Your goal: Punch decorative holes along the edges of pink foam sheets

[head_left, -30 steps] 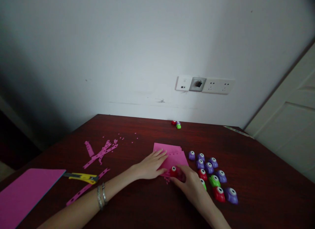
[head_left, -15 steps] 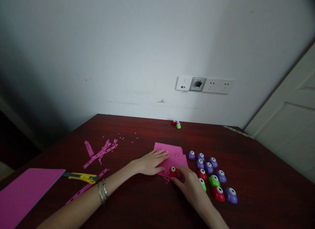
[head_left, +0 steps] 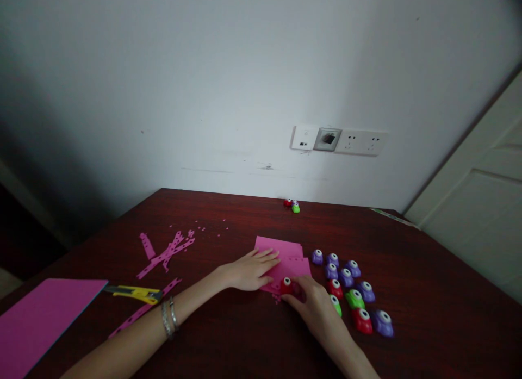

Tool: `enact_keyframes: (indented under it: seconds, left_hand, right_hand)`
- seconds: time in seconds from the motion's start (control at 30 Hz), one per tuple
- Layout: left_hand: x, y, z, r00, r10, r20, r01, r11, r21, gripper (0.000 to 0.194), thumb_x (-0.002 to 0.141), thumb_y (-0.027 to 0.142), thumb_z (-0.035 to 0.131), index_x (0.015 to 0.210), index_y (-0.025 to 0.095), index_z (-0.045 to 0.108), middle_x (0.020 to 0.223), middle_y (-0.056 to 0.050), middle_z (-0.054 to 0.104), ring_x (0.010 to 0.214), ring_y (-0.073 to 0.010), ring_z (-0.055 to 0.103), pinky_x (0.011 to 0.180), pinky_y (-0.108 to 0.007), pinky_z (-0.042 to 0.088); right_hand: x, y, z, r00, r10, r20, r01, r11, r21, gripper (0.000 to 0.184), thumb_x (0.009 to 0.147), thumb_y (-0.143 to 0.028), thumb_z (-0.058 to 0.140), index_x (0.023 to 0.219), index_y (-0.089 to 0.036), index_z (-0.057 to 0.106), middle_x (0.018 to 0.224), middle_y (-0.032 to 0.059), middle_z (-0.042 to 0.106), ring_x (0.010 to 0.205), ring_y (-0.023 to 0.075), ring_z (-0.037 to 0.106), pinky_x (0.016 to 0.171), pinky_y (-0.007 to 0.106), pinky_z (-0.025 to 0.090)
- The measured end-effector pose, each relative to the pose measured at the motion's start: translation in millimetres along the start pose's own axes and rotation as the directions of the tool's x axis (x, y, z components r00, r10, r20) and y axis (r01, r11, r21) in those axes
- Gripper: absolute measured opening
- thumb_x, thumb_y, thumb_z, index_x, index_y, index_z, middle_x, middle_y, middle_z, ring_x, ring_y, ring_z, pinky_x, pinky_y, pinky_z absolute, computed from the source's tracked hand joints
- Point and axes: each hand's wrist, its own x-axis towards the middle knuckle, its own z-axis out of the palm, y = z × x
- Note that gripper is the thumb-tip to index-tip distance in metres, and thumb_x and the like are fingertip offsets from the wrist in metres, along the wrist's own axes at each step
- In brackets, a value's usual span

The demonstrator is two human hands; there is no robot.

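My left hand (head_left: 253, 269) lies flat with fingers spread on the pink paper (head_left: 296, 266), at its left side. Between the thumb and fingers of my right hand (head_left: 310, 300) is a red craft punch (head_left: 286, 285) with a round white top and a dark centre. The punch sits at the near edge of the paper; its underside is hidden. Small punched-out pink bits (head_left: 276, 298) lie on the table just in front of it. Several purple, red and green craft punches (head_left: 347, 277) stand grouped to the right of my right hand.
A yellow utility knife (head_left: 137, 294) lies left of my forearm, touching a pink sheet (head_left: 49, 319). Punched pink strips (head_left: 167, 255) and scattered bits are at the left. A few small punches (head_left: 296, 209) stand by the wall, below the sockets (head_left: 361, 142).
The red punch has shifted very slightly with my right hand. My left hand stays in place on the paper.
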Motion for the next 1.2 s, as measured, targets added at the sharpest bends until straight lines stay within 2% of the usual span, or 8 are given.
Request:
enact_keyframes:
  seconds: [0.4,0.53,0.63,0.77,0.83,0.9,1.03,1.2]
  left_hand:
    - [1.0,0.2,6.5,1.000,-0.017,-0.010,0.017,1.000,-0.018,0.055,0.091,0.041,0.025,0.141,0.021,0.013,0.148,-0.003,0.005,0.135,-0.0210,0.002,0.110,-0.041,0.006]
    - [-0.2,3.3,2.8,1.000,-0.022,0.006,0.022,0.998,-0.062,0.055,0.091,0.040,0.027,0.141,0.023,0.011,0.148,-0.002,0.003,0.135,-0.0209,0.000,0.110,-0.042,0.005]
    - [-1.6,5.6,-4.3,1.000,-0.025,0.011,0.026,0.992,-0.125,0.057,0.091,0.042,0.028,0.141,0.021,0.011,0.148,-0.004,0.005,0.135,-0.0202,0.004,0.110,-0.041,0.007]
    - [-2.6,7.3,-14.7,0.993,-0.058,-0.098,0.043,0.987,-0.155,0.052,0.091,0.037,0.030,0.138,0.016,0.024,0.146,-0.007,0.018,0.134,-0.0176,0.014,0.110,-0.035,0.013]
    - [-3.3,7.9,-18.7,0.982,-0.068,-0.174,0.043,0.989,-0.144,0.048,0.091,0.034,0.031,0.136,0.016,0.030,0.145,-0.007,0.022,0.133,-0.0158,0.018,0.110,-0.033,0.015]
    - [-4.4,8.5,-21.0,0.979,-0.053,-0.196,0.029,0.992,-0.123,0.047,0.091,0.034,0.032,0.134,0.016,0.033,0.144,-0.007,0.024,0.133,-0.0148,0.019,0.110,-0.032,0.015]
    - [-7.7,9.6,-20.8,0.996,0.000,-0.089,-0.007,0.996,-0.085,0.059,0.088,0.045,0.036,0.137,0.015,0.027,0.145,-0.009,0.020,0.134,-0.0189,0.015,0.110,-0.034,0.013]
    - [-11.1,10.3,-19.7,1.000,0.009,0.008,-0.008,0.996,-0.090,0.083,0.078,0.061,0.043,0.140,0.012,0.017,0.146,-0.013,0.013,0.134,-0.0242,0.012,0.109,-0.037,0.015]
  right_hand:
    - [0.3,-0.6,-1.6,1.000,0.005,0.021,-0.005,1.000,-0.013,0.021,0.078,-0.024,0.057,0.097,-0.014,0.061,0.090,0.0077,0.061,0.081,0.0208,0.060,0.075,0.029,0.044]
    - [0.0,-1.3,-1.4,1.000,0.014,0.003,-0.014,1.000,-0.020,0.023,0.077,-0.024,0.057,0.098,-0.014,0.062,0.089,0.0075,0.062,0.079,0.0206,0.061,0.074,0.029,0.045]
    - [0.3,-0.2,-2.2,0.999,0.016,-0.029,-0.016,1.000,0.007,0.027,0.073,-0.026,0.060,0.097,-0.015,0.062,0.088,0.0074,0.064,0.077,0.0204,0.061,0.071,0.029,0.046]
    - [-0.3,1.9,-8.5,0.998,0.030,-0.047,-0.028,0.998,0.053,0.036,0.072,-0.029,0.060,0.104,-0.013,0.061,0.086,0.0078,0.065,0.073,0.0197,0.059,0.066,0.028,0.046]
    - [-0.6,3.0,-14.0,0.999,0.036,-0.019,-0.034,0.996,0.081,0.035,0.073,-0.028,0.058,0.105,-0.013,0.061,0.083,0.0068,0.065,0.069,0.0186,0.058,0.064,0.028,0.046]
    - [-0.2,4.0,-19.8,1.000,0.012,0.004,-0.012,0.995,0.096,0.031,0.074,-0.026,0.057,0.102,-0.014,0.062,0.085,0.0067,0.064,0.072,0.0187,0.059,0.067,0.028,0.046]
    - [1.8,5.2,-25.8,0.997,-0.067,0.027,0.063,0.992,0.107,0.035,0.073,-0.022,0.056,0.107,-0.017,0.060,0.106,0.0082,0.061,0.094,0.0204,0.057,0.082,0.029,0.043]
    - [0.4,4.1,-20.2,0.994,-0.059,0.094,0.046,0.991,0.130,0.053,0.071,-0.026,0.060,0.123,-0.019,0.050,0.117,0.0081,0.059,0.108,0.0227,0.052,0.092,0.035,0.039]
